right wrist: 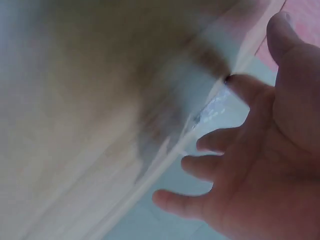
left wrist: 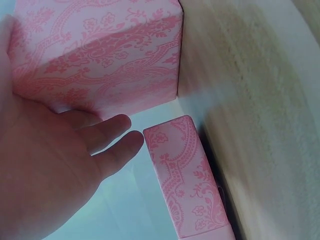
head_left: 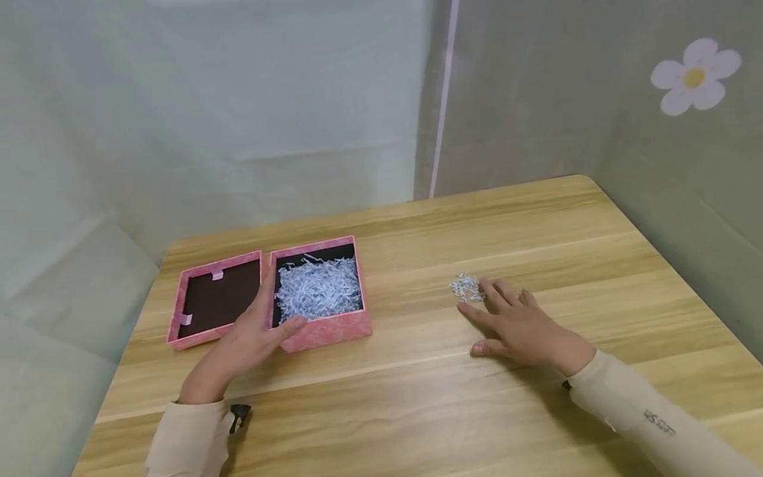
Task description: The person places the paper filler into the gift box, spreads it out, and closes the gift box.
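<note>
My left hand rests against the near left corner of a pink patterned box, thumb along its front wall and fingers along its left side. Pale blue shredded paper fills the open box. In the left wrist view two fairly straight fingers show below the box wall, between it and the lid; the others are partly hidden. My right hand is palm down with fingers spread low over the table, fingertips right at a small heap of loose paper shreds. Nothing shows in its grasp.
The dark-lined lid, with small pink ribbon tabs, lies inside-up just left of the box. Beneath everything is a wood-grain table, its back edge close to a pale cloth backdrop. A flower-printed grey cloth hangs along the right side.
</note>
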Demonstrator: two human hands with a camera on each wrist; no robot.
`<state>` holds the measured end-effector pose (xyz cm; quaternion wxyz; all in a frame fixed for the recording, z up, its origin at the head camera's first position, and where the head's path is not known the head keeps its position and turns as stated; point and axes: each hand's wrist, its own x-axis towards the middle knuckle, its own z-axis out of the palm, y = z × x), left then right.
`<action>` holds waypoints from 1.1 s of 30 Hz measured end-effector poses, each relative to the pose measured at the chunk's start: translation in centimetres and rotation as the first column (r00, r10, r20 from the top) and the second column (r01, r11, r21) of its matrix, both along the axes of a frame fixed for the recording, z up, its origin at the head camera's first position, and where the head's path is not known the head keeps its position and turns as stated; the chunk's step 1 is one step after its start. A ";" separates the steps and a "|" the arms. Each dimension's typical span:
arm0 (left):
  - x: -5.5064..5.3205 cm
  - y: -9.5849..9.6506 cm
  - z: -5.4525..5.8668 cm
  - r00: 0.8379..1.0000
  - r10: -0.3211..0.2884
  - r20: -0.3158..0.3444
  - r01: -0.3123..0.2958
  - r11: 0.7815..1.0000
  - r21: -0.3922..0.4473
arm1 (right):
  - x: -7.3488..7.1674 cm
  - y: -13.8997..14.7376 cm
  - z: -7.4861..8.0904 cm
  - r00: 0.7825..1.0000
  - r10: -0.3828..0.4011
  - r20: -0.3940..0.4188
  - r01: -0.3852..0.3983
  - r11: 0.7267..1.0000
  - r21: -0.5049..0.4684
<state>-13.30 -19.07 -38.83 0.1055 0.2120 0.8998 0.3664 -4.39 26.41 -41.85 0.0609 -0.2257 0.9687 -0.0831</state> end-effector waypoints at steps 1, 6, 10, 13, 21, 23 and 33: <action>0.0 0.0 0.0 1.000 0.000 0.000 0.000 1.000 0.002 | -0.1 0.0 0.0 1.000 -0.016 0.001 0.016 1.000 -0.003; 0.2 0.0 -0.3 1.000 0.008 0.006 -0.008 1.000 -0.005 | -0.6 0.9 0.8 0.992 -0.098 0.079 0.103 0.992 -0.072; 0.2 -0.1 -0.6 1.000 0.013 -0.007 -0.013 1.000 0.002 | -0.9 2.0 1.8 0.981 -0.156 0.111 0.170 0.978 -0.123; 0.2 -0.1 -0.7 1.000 0.015 -0.010 -0.015 1.000 0.008 | -1.3 2.5 2.2 0.976 -0.187 0.110 0.201 0.971 -0.128; 0.4 -0.3 -0.7 0.999 0.045 0.007 -0.045 0.999 -0.013 | -4.0 2.4 1.4 0.978 -0.176 0.115 0.204 0.922 -0.329; 0.4 -0.3 -0.8 0.999 0.046 0.008 -0.046 0.999 -0.013 | -4.7 2.5 1.0 0.966 -0.219 0.141 0.259 0.864 -0.433; 0.1 -0.1 -0.4 0.999 0.040 -0.002 -0.040 0.999 -0.011 | -5.8 1.8 -1.3 0.883 -0.403 0.240 0.469 0.767 -0.438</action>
